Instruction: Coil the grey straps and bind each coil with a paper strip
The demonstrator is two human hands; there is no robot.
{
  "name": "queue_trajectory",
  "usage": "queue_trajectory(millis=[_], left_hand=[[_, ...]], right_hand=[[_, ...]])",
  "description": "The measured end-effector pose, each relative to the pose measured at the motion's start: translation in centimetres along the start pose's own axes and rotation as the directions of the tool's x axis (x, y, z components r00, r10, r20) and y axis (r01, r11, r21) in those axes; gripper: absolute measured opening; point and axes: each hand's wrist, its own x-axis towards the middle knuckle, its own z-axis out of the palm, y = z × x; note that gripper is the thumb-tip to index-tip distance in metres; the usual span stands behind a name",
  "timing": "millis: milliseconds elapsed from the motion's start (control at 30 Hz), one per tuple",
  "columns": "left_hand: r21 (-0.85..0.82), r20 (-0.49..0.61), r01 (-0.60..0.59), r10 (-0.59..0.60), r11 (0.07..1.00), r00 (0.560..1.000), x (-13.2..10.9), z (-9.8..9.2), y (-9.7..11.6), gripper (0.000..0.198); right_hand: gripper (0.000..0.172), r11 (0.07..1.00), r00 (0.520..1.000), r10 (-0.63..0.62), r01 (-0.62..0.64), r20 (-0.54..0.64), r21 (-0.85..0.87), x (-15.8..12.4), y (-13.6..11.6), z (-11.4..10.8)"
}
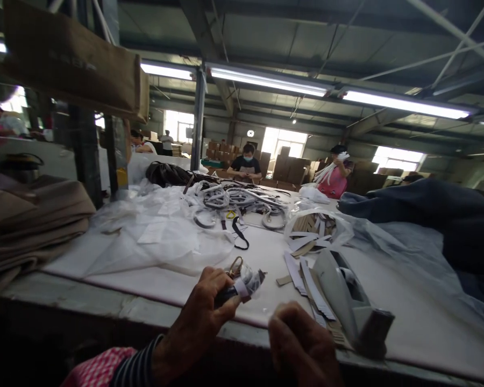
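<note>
My left hand [207,309] is closed around a dark bundled strap [245,284] with a gold-coloured metal hook, a white band and clear plastic on it. The bundle is held above the table's front edge. My right hand [302,341] is a short way to the right, slightly blurred, with its fingers curled and pressed together; whatever they may hold is hidden. Just beyond it stands a grey tape dispenser [339,287]. White and brown paper strips [314,287] lie fanned out beside the dispenser.
Clear plastic sheeting [161,231] covers the table's left part. Grey straps [234,196] are heaped at the back, near a plastic bag of strips [314,226]. Brown fabric [40,220] is piled left, dark fabric [431,215] right. Several people work farther off.
</note>
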Motion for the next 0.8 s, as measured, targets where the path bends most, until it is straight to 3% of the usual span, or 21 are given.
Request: queue_trajectory(millis=[100, 200, 367, 567, 800], left_hand=[[0.053, -0.056, -0.077, 0.08, 0.996, 0.995, -0.2, 0.5, 0.2, 0.008], [0.119, -0.111, -0.13, 0.144, 0.984, 0.983, -0.1, 0.5, 0.0, 0.013], [0.185, -0.15, -0.176, 0.205, 0.967, 0.967, 0.2, 0.4, -0.8, 0.016], [0.214, -0.122, -0.153, 0.182, 0.965, 0.976, 0.2, 0.3, -1.4, 0.014], [0.288, -0.132, -0.233, 0.28, 0.929, 0.951, 0.0, 0.2, -1.5, 0.013]], right_hand=[[0.047, 0.996, 0.999, 0.02, -0.025, 0.05, 0.088, 1.7, 0.9, 3.0], [0.045, 0.995, 0.999, 0.029, -0.032, 0.035, 0.09, 2.7, 1.8, 4.1], [0.045, 0.996, 0.998, 0.053, -0.054, 0.018, 0.073, 3.3, 2.5, 4.4], [0.047, 0.992, 0.995, 0.102, -0.103, 0.013, 0.077, 3.5, 3.0, 4.6], [0.051, 0.982, 0.987, 0.159, -0.161, 0.028, 0.104, 4.1, 3.7, 4.5]])
